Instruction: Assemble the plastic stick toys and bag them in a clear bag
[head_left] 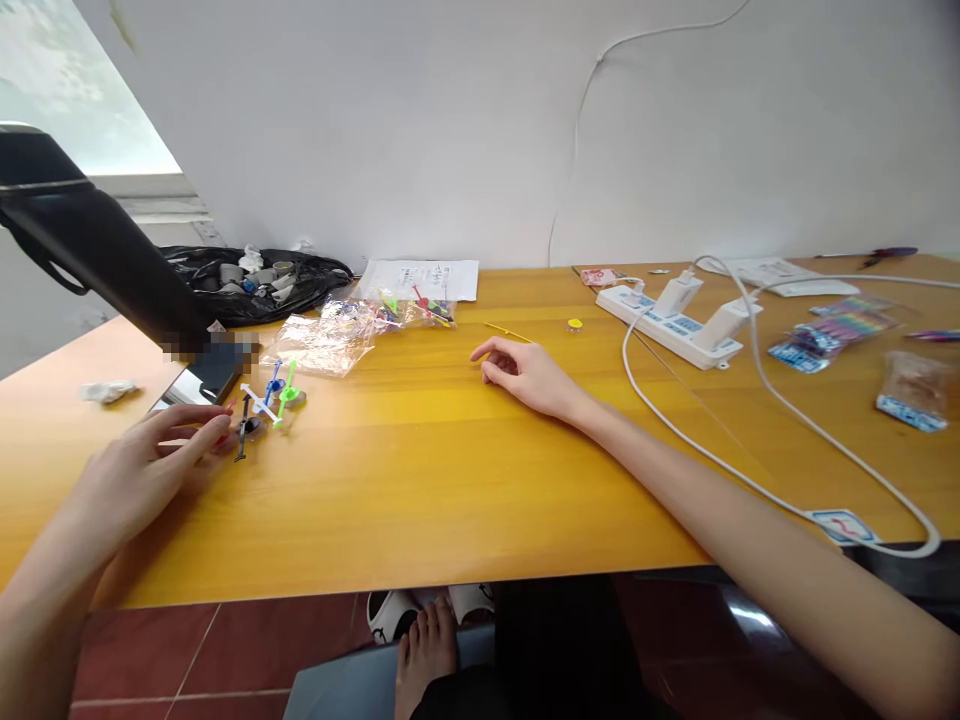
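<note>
- Beside the left hand lies a small cluster of thin plastic sticks with round ends: one white, one blue, one green and one black can be counted (more may be hidden in the tangle).
- The left hand lies on the yellow wooden surface, fingers stretched and slightly spread, their tips at the black stick; they grip nothing.
- The black stick runs near to far, the white one crosses it slantwise, the green and blue lean away to the right.
- The right hand rests well apart at mid-surface, fingers loosely curled and empty.
- Just beyond it lies one slim yellow stick, long axis left to right.
- Two clear plastic bags of more coloured pieces lie further back.
</note>
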